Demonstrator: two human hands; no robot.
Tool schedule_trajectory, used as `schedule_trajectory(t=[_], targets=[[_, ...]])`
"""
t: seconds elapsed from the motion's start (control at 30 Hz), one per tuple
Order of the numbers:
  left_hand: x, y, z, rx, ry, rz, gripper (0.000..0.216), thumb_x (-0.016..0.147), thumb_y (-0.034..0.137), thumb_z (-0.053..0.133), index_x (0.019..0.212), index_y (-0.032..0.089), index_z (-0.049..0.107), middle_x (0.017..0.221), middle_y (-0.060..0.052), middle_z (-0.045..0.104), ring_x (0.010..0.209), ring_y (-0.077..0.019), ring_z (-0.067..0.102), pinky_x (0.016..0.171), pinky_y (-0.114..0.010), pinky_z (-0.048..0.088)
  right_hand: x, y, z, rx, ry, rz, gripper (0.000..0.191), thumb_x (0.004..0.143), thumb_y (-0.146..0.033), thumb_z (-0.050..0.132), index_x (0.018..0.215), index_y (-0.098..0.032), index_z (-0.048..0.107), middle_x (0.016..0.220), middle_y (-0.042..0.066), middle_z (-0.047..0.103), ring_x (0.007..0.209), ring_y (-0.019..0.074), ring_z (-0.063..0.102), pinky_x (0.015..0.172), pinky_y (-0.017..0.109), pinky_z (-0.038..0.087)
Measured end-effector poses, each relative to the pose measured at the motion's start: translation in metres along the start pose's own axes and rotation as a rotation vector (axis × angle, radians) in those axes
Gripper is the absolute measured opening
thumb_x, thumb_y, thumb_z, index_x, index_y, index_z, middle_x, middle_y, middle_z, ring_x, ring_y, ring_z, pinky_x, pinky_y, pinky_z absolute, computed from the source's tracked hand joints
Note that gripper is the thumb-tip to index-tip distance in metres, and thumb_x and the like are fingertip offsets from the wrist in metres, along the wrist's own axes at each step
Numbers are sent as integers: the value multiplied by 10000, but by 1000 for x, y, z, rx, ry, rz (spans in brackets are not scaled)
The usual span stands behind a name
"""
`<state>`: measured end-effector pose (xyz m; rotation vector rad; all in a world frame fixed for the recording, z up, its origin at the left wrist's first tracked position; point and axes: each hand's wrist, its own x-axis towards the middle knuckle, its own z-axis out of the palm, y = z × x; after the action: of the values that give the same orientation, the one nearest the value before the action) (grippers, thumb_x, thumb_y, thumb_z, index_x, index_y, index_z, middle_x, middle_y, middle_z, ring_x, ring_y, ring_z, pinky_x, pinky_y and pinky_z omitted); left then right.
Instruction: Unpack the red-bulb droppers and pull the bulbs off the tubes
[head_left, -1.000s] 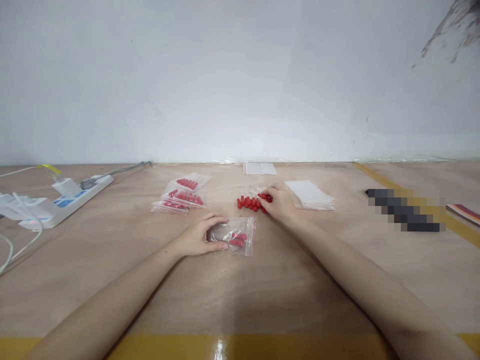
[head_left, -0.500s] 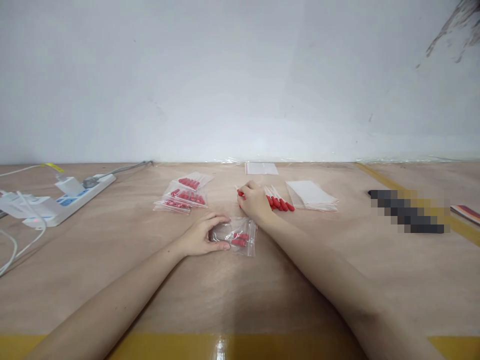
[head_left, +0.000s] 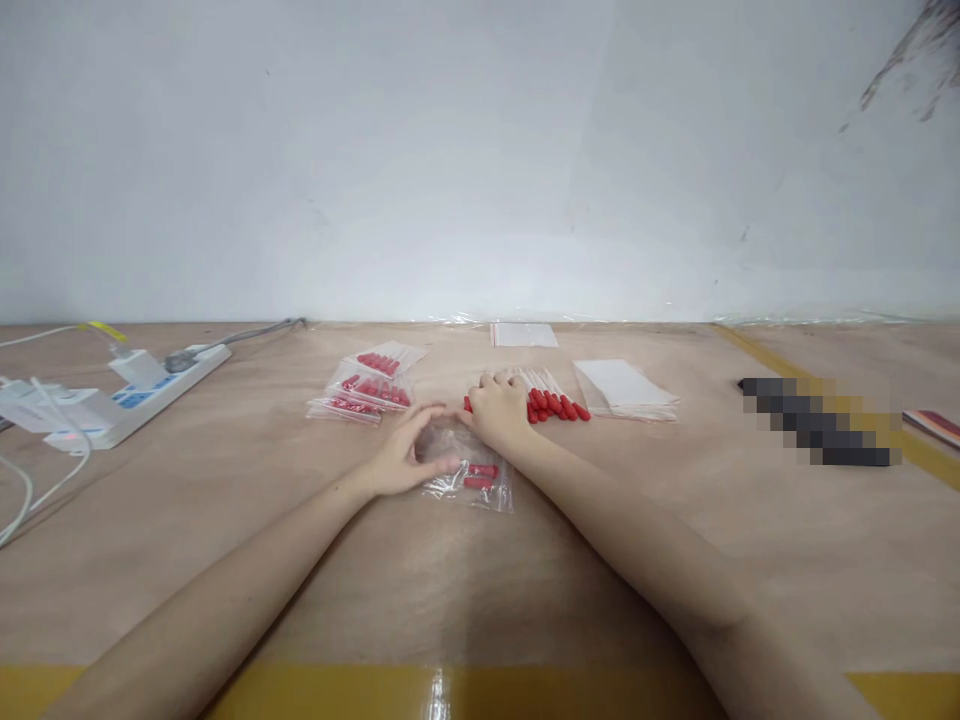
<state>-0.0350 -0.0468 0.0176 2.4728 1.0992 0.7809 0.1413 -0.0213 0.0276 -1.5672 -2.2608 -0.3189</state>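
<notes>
A hand could pass along the bare tabletop (head_left: pixel 712 450) between the white stack (head_left: pixel 622 385) and the pixelated dark object (head_left: pixel 817 425), or between the power strip (head_left: pixel 127 420) and the pile of filled bags (head_left: pixel 371 388) on the other side. The middle was crowded: the left hand (head_left: pixel 412 450) and right hand (head_left: pixel 499 410) stood close together, with the plastic bag (head_left: pixel 487 497) and red-tipped sticks (head_left: pixel 559 404) beside them. The 2 forearms (head_left: pixel 277 555) barred sideways passage nearer the body, while the wall (head_left: pixel 480 160) closed the far edge.
</notes>
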Motion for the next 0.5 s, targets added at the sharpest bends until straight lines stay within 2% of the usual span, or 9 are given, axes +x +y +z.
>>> schedule_trajectory(t=[0.07,0.13,0.23,0.37,0.5], targets=[[11,-7,1,-41,30,-149,476,813,475,464,1176,168,437,1229,-106,497,1131,-224,470,970,-393,366,-3,4,-5,-9,23,13,375,823,-448,456,893,-135,649,936,157,603,934,286,494,783,432,301],[23,-13,4,-23,7,-238,421,841,439,413,1158,163,441,1209,-103,524,1116,-228,488,968,-420,362,-9,9,-11,-3,54,26,367,833,-445,436,857,-148,650,911,142,610,925,275,496,782,422,294],[42,-19,9,89,-24,-221,350,820,379,446,1100,172,477,1168,-95,555,1110,-255,488,969,-466,344,-22,21,-17,82,81,41,303,830,-399,448,758,-174,637,834,98,618,864,233,516,770,384,296],[66,-20,19,100,-33,-179,255,836,284,388,1016,141,499,1061,-103,596,1025,-210,544,920,-388,410,-45,34,-21,359,84,51,160,784,-297,495,710,-181,578,735,28,600,741,156,527,689,291,332],[79,-19,25,101,-31,-169,262,823,231,396,1042,114,479,1077,-120,584,1018,-198,549,909,-367,424,-65,42,-23,502,-6,134,46,699,-199,514,678,-181,550,697,13,593,647,131,517,586,243,344]])
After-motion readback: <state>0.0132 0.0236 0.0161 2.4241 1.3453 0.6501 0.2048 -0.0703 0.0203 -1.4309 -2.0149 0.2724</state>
